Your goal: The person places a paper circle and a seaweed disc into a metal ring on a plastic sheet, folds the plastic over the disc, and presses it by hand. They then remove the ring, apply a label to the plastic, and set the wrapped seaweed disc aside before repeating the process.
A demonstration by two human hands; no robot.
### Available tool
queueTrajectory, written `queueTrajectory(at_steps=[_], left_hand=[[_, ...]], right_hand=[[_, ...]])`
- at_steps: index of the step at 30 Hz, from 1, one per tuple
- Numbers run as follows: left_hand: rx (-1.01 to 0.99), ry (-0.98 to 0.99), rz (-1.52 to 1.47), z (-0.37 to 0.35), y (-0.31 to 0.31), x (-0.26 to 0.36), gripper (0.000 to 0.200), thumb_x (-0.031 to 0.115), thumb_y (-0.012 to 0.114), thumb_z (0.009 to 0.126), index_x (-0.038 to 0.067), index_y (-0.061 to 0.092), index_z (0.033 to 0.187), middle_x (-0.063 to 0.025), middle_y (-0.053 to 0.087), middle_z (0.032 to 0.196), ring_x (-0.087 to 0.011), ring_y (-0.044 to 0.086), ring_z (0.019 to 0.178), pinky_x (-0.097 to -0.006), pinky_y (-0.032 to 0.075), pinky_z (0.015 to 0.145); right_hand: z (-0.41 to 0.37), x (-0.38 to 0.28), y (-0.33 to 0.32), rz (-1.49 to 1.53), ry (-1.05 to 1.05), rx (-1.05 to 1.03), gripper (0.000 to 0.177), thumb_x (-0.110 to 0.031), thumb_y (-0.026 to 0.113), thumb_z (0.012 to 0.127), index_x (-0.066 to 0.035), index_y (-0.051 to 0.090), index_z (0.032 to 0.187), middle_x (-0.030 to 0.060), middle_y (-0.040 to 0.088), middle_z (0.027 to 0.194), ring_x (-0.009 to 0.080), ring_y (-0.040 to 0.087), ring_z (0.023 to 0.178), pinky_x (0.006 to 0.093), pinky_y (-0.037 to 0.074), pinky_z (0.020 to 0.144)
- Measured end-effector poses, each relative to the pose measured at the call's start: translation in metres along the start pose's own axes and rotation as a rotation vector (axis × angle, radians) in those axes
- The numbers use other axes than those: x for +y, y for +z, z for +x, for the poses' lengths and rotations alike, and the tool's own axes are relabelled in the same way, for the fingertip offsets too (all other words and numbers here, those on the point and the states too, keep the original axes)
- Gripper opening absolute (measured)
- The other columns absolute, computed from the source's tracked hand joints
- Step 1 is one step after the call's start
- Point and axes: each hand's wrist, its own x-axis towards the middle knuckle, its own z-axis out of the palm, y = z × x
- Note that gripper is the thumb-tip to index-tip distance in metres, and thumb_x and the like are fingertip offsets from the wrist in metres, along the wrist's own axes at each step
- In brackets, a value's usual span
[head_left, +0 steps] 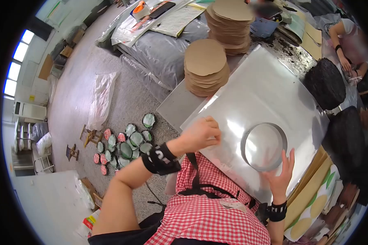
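Observation:
My left hand is closed with its fingers pinched together, over the near-left edge of a shiny plastic sheet. I cannot tell what its fingertips hold. A thin grey metal ring lies on the sheet. Beside its near-right rim my right hand has its fingers spread, the thumb and fingertips close to the ring's edge. Beyond my left hand stands a stack of round brown cardboard discs, with a taller disc stack behind it.
Several round bundles with green or red tops lie on the floor at left. Large plastic-wrapped bales stand at the back. Dark fibrous blocks sit at right, where another person's arms work. Cardboard strips lie beside the sheet.

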Motion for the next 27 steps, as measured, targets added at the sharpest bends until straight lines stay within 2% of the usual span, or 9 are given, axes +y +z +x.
queueTrajectory(at_steps=[4, 6, 9, 10, 14, 19, 21, 24, 27], left_hand=[[-0.307, 0.107, 0.08, -0.005, -0.012, -0.029, 0.022, 0.031, 0.083, 0.075, 0.016, 0.067, 0.079, 0.0009, 0.063, 0.096, -0.0238, 0.054, 0.105, -0.0407, 0.039, 0.094], [-0.292, 0.171, 0.099, -0.008, 0.0, -0.047, 0.024, 0.034, 0.084, 0.074, 0.018, 0.068, 0.081, 0.001, 0.063, 0.096, -0.0237, 0.054, 0.104, -0.0402, 0.039, 0.094], [-0.303, 0.235, 0.129, -0.007, -0.001, -0.044, 0.021, 0.034, 0.081, 0.077, 0.018, 0.067, 0.079, -0.0004, 0.06, 0.093, -0.0244, 0.056, 0.104, -0.0392, 0.038, 0.095], [-0.336, 0.221, 0.128, -0.006, -0.007, -0.039, 0.02, 0.034, 0.079, 0.078, 0.019, 0.068, 0.08, 0.0001, 0.061, 0.094, -0.0242, 0.056, 0.103, -0.039, 0.039, 0.094], [-0.445, 0.214, 0.164, 0.008, -0.021, -0.031, 0.017, 0.033, 0.077, 0.084, 0.018, 0.07, 0.084, 0.0012, 0.064, 0.095, -0.0244, 0.057, 0.1, -0.0393, 0.041, 0.091], [-0.472, 0.246, 0.109, 0.012, -0.02, -0.038, 0.012, 0.025, 0.073, 0.089, 0.014, 0.072, 0.088, -0.0028, 0.066, 0.091, -0.0261, 0.063, 0.092, -0.0403, 0.046, 0.082], [-0.342, 0.015, -0.016, 0.03, -0.022, -0.016, 0.008, 0.019, 0.071, 0.09, 0.012, 0.073, 0.092, -0.0058, 0.069, 0.091, -0.0275, 0.066, 0.089, -0.0385, 0.05, 0.077], [-0.037, 0.113, -0.089, 0.058, -0.046, 0.024, 0.008, 0.012, 0.069, 0.091, 0.007, 0.074, 0.096, -0.0101, 0.07, 0.084, -0.0324, 0.067, 0.077, -0.0393, 0.053, 0.068], [-0.215, 0.357, 0.153, 0.04, -0.04, 0.043, 0.012, 0.01, 0.07, 0.089, 0.007, 0.074, 0.1, -0.0127, 0.072, 0.087, -0.0325, 0.068, 0.076, -0.0392, 0.053, 0.069]], right_hand=[[-0.02, 0.001, 0.026, -0.029, 0.016, -0.01, 0.064, -0.034, 0.091, 0.07, -0.003, 0.065, 0.119, 0.0336, 0.033, 0.157, 0.0467, 0.042, 0.142, 0.0507, 0.042, 0.112], [-0.023, -0.001, 0.036, 0.015, 0.055, 0.031, 0.048, -0.021, 0.094, 0.065, -0.006, 0.066, 0.101, 0.0349, 0.033, 0.156, 0.0468, 0.049, 0.136, 0.0503, 0.046, 0.108], [-0.03, -0.01, 0.019, 0.264, 0.114, -0.024, 0.041, -0.019, 0.094, 0.064, -0.007, 0.067, 0.093, 0.0352, 0.034, 0.155, 0.0476, 0.054, 0.131, 0.0504, 0.05, 0.104], [-0.036, -0.014, 0.016, 0.225, 0.118, -0.019, 0.037, -0.023, 0.096, 0.065, -0.007, 0.07, 0.086, 0.0335, 0.033, 0.157, 0.0456, 0.061, 0.124, 0.0441, 0.054, 0.098], [-0.042, -0.031, 0.002, 0.166, -0.162, -0.048, 0.047, -0.027, 0.091, 0.066, -0.01, 0.076, 0.108, 0.0373, 0.045, 0.147, 0.05, 0.052, 0.132, 0.0472, 0.049, 0.107], [-0.044, -0.053, 0.005, 0.3, -0.344, -0.147, 0.047, -0.025, 0.086, 0.073, -0.006, 0.074, 0.115, 0.0341, 0.046, 0.148, 0.0491, 0.049, 0.135, 0.0478, 0.046, 0.111], [-0.036, -0.066, 0.031, 0.366, -0.217, -0.294, 0.049, -0.022, 0.079, 0.082, -0.003, 0.067, 0.125, 0.028, 0.047, 0.149, 0.0437, 0.049, 0.136, 0.0447, 0.043, 0.114], [-0.015, -0.057, 0.052, 0.338, -0.133, -0.373, 0.051, -0.024, 0.075, 0.089, -0.002, 0.062, 0.133, 0.0259, 0.044, 0.153, 0.0405, 0.051, 0.134, 0.0408, 0.041, 0.116], [-0.005, 0.012, 0.06, 0.444, 0.072, -0.209, 0.054, -0.029, 0.072, 0.092, -0.003, 0.059, 0.137, 0.0283, 0.041, 0.154, 0.0402, 0.052, 0.132, 0.0388, 0.04, 0.116]])
